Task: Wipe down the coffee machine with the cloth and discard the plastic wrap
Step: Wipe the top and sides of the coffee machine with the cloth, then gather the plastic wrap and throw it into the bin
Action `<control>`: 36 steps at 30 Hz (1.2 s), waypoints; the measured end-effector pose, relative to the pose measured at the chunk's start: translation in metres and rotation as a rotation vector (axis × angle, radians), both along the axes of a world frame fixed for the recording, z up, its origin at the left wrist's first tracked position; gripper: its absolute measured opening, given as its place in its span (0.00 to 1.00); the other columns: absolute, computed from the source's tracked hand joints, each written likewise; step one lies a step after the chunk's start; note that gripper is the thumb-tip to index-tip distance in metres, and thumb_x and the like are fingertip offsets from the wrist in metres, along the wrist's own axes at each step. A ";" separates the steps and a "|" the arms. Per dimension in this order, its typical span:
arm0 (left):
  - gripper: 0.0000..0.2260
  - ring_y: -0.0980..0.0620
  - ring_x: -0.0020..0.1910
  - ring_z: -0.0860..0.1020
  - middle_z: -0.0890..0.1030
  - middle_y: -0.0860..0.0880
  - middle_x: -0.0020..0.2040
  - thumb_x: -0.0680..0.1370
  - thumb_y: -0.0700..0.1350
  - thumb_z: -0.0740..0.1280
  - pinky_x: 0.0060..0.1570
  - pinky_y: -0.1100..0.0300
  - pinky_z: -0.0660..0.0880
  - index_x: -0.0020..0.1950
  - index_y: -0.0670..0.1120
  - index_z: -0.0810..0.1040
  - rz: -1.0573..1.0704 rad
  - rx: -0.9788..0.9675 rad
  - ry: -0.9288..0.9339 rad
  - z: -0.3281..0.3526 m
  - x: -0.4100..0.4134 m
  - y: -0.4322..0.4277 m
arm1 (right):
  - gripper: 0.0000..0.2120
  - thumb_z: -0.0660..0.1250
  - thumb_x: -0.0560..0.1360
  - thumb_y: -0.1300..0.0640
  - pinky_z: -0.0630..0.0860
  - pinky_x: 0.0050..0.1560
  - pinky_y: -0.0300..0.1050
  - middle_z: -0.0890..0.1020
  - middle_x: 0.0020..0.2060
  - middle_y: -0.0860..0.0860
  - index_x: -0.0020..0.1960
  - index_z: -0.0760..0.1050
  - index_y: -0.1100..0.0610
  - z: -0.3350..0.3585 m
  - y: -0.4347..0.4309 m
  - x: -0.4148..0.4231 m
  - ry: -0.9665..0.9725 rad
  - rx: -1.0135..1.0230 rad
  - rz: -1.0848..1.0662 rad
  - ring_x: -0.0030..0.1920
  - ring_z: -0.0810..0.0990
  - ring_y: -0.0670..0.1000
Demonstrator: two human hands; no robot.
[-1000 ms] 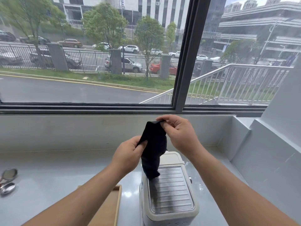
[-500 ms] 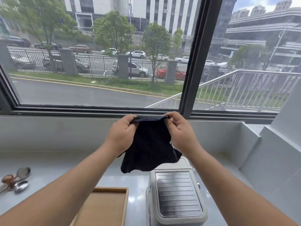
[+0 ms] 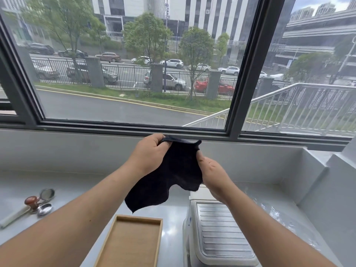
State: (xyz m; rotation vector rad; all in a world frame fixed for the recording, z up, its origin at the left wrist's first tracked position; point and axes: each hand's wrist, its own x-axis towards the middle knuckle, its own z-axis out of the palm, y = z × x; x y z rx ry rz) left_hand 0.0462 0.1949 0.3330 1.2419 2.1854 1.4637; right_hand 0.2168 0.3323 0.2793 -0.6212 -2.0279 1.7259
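Note:
A black cloth (image 3: 173, 176) hangs spread out in the air above the counter. My left hand (image 3: 152, 153) pinches its top left corner. My right hand (image 3: 212, 174) grips its right edge, lower down. Below my right forearm stands the white coffee machine (image 3: 217, 232) with a ribbed metal top plate. Clear plastic wrap (image 3: 277, 214) lies crinkled on the counter to the right of the machine, partly behind my right arm.
An empty wooden tray (image 3: 133, 241) sits left of the machine. A tamper with a brown knob (image 3: 31, 202) and metal filter baskets (image 3: 45, 209) lie at the far left. A grey wall and window sill (image 3: 77, 151) run behind; a stepped ledge (image 3: 325, 170) closes the right side.
The cloth went from a bunched strip to spread open between both hands. My right hand has slid down from the top edge along the cloth's right side. The view has shifted right.

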 end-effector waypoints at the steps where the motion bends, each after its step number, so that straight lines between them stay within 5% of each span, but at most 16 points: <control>1: 0.11 0.54 0.33 0.71 0.75 0.54 0.33 0.83 0.53 0.64 0.40 0.52 0.72 0.49 0.52 0.84 0.000 -0.006 -0.004 0.001 0.001 0.000 | 0.34 0.59 0.74 0.23 0.83 0.49 0.52 0.88 0.50 0.55 0.55 0.84 0.50 -0.001 0.000 0.000 0.005 0.011 -0.009 0.50 0.87 0.55; 3: 0.12 0.51 0.34 0.74 0.79 0.51 0.35 0.84 0.53 0.63 0.42 0.49 0.75 0.51 0.50 0.84 -0.021 0.001 -0.058 0.006 0.006 -0.001 | 0.31 0.66 0.70 0.23 0.81 0.46 0.49 0.88 0.48 0.54 0.53 0.83 0.48 -0.002 -0.002 0.001 0.040 -0.010 -0.008 0.48 0.87 0.55; 7: 0.13 0.41 0.52 0.86 0.88 0.40 0.52 0.86 0.49 0.62 0.53 0.47 0.81 0.54 0.47 0.85 -0.164 0.081 -0.389 0.014 0.026 0.007 | 0.19 0.78 0.68 0.39 0.84 0.48 0.51 0.87 0.52 0.46 0.56 0.78 0.38 -0.005 -0.013 0.004 -0.076 0.067 0.139 0.53 0.87 0.51; 11: 0.07 0.51 0.44 0.83 0.88 0.46 0.46 0.80 0.48 0.65 0.50 0.52 0.80 0.51 0.49 0.82 -0.238 0.112 -0.396 0.010 0.051 0.024 | 0.07 0.67 0.71 0.46 0.82 0.41 0.50 0.86 0.41 0.44 0.48 0.77 0.46 -0.008 -0.013 0.016 -0.133 0.500 -0.142 0.41 0.85 0.46; 13: 0.06 0.49 0.45 0.83 0.86 0.49 0.45 0.77 0.50 0.68 0.49 0.52 0.80 0.51 0.52 0.80 -0.251 -0.030 -0.134 -0.007 0.055 0.027 | 0.08 0.63 0.73 0.46 0.75 0.38 0.40 0.83 0.42 0.40 0.51 0.74 0.42 -0.015 0.001 0.042 -0.144 0.770 -0.291 0.43 0.81 0.45; 16: 0.16 0.48 0.56 0.81 0.83 0.55 0.54 0.74 0.58 0.71 0.53 0.53 0.78 0.60 0.58 0.77 -0.427 -0.742 0.497 -0.046 0.062 0.022 | 0.21 0.65 0.72 0.47 0.74 0.57 0.46 0.79 0.59 0.43 0.66 0.74 0.42 -0.041 0.024 0.092 -0.759 1.083 0.075 0.62 0.76 0.51; 18: 0.17 0.48 0.57 0.80 0.83 0.56 0.57 0.73 0.58 0.69 0.54 0.52 0.79 0.61 0.57 0.79 -0.467 -0.884 0.558 -0.069 0.071 0.024 | 0.27 0.63 0.71 0.42 0.70 0.67 0.48 0.78 0.63 0.44 0.70 0.75 0.43 -0.050 0.035 0.122 -0.805 1.001 -0.001 0.66 0.72 0.52; 21: 0.13 0.49 0.56 0.79 0.81 0.55 0.54 0.73 0.54 0.64 0.54 0.51 0.78 0.55 0.55 0.79 -0.363 -0.605 0.525 -0.081 0.091 0.038 | 0.23 0.59 0.73 0.42 0.69 0.67 0.47 0.78 0.59 0.42 0.66 0.78 0.44 -0.048 0.040 0.142 -0.610 0.950 -0.151 0.63 0.71 0.48; 25: 0.17 0.51 0.59 0.74 0.78 0.56 0.57 0.73 0.59 0.62 0.58 0.53 0.74 0.58 0.55 0.77 -0.299 -0.308 0.588 -0.078 0.122 0.070 | 0.19 0.60 0.76 0.40 0.73 0.62 0.49 0.79 0.55 0.43 0.61 0.80 0.45 -0.051 0.042 0.152 -0.601 0.956 -0.186 0.58 0.73 0.49; 36: 0.32 0.52 0.72 0.69 0.73 0.58 0.73 0.73 0.68 0.64 0.69 0.53 0.69 0.74 0.58 0.71 -0.454 -0.474 0.751 -0.090 0.180 0.143 | 0.31 0.59 0.72 0.32 0.70 0.65 0.49 0.77 0.64 0.45 0.70 0.73 0.45 -0.076 0.089 0.218 -0.741 0.870 -0.318 0.65 0.71 0.52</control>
